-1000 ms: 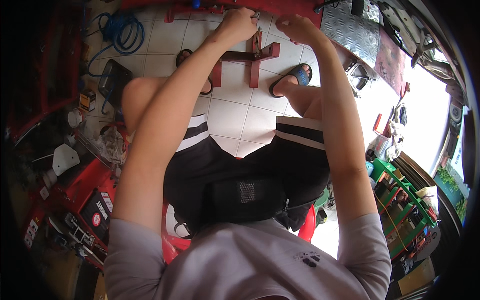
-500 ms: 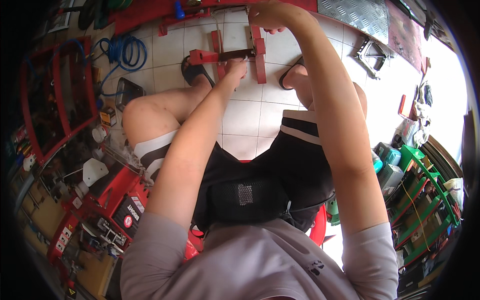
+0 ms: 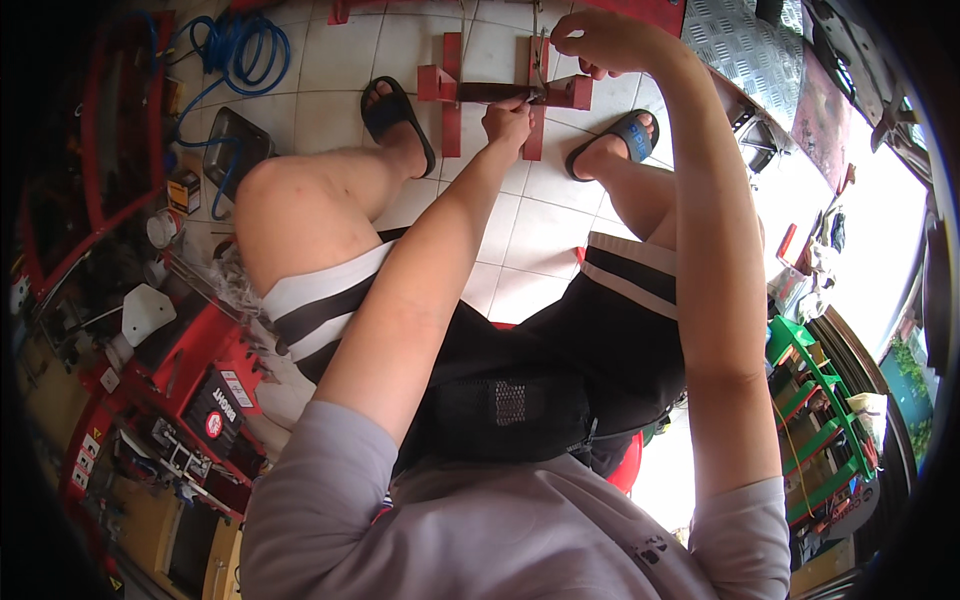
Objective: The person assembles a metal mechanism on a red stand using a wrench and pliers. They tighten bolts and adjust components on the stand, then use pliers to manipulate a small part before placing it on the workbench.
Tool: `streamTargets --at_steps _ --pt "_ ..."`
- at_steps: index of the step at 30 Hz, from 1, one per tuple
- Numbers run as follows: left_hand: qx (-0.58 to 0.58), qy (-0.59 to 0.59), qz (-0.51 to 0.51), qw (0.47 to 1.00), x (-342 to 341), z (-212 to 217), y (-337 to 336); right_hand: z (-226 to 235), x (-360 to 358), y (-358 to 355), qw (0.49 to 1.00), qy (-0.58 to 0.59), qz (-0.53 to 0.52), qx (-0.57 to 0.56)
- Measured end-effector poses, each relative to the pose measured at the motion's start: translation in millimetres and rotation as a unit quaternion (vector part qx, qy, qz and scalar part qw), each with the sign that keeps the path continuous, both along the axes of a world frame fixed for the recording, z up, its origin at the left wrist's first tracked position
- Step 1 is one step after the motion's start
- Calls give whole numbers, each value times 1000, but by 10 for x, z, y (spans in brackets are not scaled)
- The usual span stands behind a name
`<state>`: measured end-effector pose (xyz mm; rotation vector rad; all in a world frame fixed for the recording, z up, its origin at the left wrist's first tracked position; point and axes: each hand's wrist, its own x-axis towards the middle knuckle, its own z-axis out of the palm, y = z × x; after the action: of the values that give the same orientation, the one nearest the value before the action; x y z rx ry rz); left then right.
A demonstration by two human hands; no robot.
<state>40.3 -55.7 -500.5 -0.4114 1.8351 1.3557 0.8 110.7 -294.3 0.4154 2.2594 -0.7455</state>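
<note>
A red metal stand (image 3: 452,112) with two upright-looking bars and a dark crosspiece rests on the tiles between my feet. My left hand (image 3: 510,122) is closed at the crosspiece, its fingertips round a small metallic piece whose kind I cannot make out. Thin cable-like strands (image 3: 541,48) run down to that spot from the top edge of the view. Just right of the strands, my right hand (image 3: 612,42) is held above the stand with fingers curled in. Whatever its fingertips may pinch is too small to name.
Coiled blue hose (image 3: 240,50) and a metal tray (image 3: 236,148) lie to the left, by a red frame (image 3: 92,150). Red machinery (image 3: 190,385) crowds my left side. A diamond-plate ramp (image 3: 745,50) is at far right; a green rack (image 3: 825,400) stands nearer.
The view has shifted, so the stand and both feet show more fully. My left hand stays at the crosspiece. My right hand now sits slightly right of the strands, fingers still curled.
</note>
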Motion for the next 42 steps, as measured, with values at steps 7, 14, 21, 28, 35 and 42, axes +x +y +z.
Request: streamTargets --at_steps 7,14,21,28,35,42 --pt "-62 193 -68 977 -4 -237 -51 155 -132 -154 996 -90 25 9" --pt "-85 334 -127 930 74 -226 -13 123 30 -170 993 -112 -32 18" --pt "3 223 -64 973 64 -360 32 102 35 -201 991 -130 -38 9" --pt "68 37 6 997 77 -176 65 -11 68 -97 991 -133 -15 10" --pt "15 -125 28 992 -161 -55 21 38 19 -182 994 -110 3 12" --pt "58 -248 74 964 -272 -17 90 103 -38 -149 986 -159 47 8"
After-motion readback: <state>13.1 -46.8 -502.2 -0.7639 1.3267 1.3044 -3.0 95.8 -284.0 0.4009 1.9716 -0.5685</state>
